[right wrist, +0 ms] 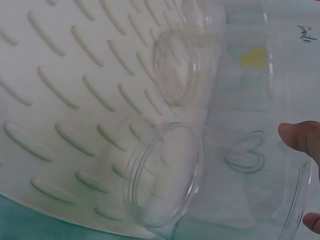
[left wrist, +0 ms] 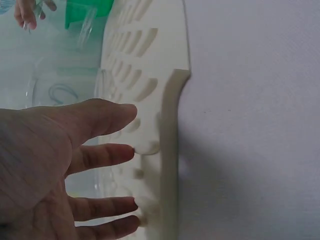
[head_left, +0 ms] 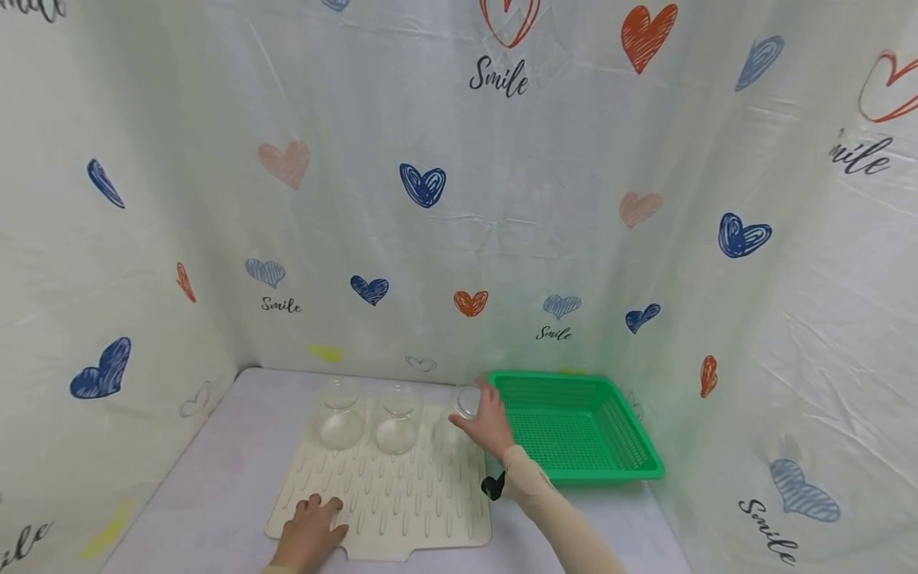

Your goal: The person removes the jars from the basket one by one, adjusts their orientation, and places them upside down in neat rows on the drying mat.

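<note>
Three clear cups stand along the far side of a cream ridged mat. My right hand [head_left: 490,422] has its thumb and fingers round the upper end of the rightmost cup [head_left: 468,402]; this cup [right wrist: 165,180] has its lower ring right at the mat's surface. The middle cup [head_left: 396,434] and the left cup [head_left: 341,429] stand apart from it. At the mat's near left edge is my left hand [head_left: 307,532]. Its fingers are spread and hold nothing, with the tips over the mat [left wrist: 160,107] in the left wrist view.
A green plastic basket [head_left: 622,481] with mesh sides sits to the right of the mat, close by my right wrist. White curtains [head_left: 502,239] printed with hearts rise behind the table [head_left: 215,470] and along both sides.
</note>
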A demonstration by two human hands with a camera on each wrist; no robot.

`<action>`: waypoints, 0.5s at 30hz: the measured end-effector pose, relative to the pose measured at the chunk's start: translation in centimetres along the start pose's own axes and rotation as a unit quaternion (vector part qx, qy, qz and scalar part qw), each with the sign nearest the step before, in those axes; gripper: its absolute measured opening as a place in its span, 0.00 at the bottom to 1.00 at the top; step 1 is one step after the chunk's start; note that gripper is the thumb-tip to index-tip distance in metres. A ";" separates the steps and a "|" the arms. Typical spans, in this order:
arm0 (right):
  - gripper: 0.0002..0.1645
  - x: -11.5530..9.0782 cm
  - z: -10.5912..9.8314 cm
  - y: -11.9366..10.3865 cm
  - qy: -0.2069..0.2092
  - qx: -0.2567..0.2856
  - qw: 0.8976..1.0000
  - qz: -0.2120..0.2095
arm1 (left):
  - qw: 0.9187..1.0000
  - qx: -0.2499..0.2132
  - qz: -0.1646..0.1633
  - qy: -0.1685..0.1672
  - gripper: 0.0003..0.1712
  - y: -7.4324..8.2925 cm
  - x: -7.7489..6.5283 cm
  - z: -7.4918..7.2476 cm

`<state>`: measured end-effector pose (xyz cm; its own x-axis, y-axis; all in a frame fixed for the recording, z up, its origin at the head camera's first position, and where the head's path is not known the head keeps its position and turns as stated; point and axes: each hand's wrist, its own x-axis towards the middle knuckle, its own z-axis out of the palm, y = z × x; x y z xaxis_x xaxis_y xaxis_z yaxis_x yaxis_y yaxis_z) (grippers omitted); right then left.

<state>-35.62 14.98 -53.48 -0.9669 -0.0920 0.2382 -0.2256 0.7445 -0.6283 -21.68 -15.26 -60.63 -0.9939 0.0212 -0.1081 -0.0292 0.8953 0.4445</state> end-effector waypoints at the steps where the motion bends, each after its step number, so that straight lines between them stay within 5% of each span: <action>1: 0.55 0.1 0.5 0.2 -0.004 -0.011 1.000 0.000 | 1.000 0.003 -0.003 -0.002 0.23 -0.1 -0.1 0.2; 15: 0.55 0.8 2.9 0.9 -0.021 -0.052 0.998 0.001 | 1.000 0.008 -0.010 0.005 0.23 0.1 0.1 0.6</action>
<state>-36.90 13.67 -56.03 -0.9719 -0.1169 0.2043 -0.2125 0.8091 -0.5480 -21.69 -14.92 -61.15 -0.9942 -0.0004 -0.1075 -0.0467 0.9022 0.4288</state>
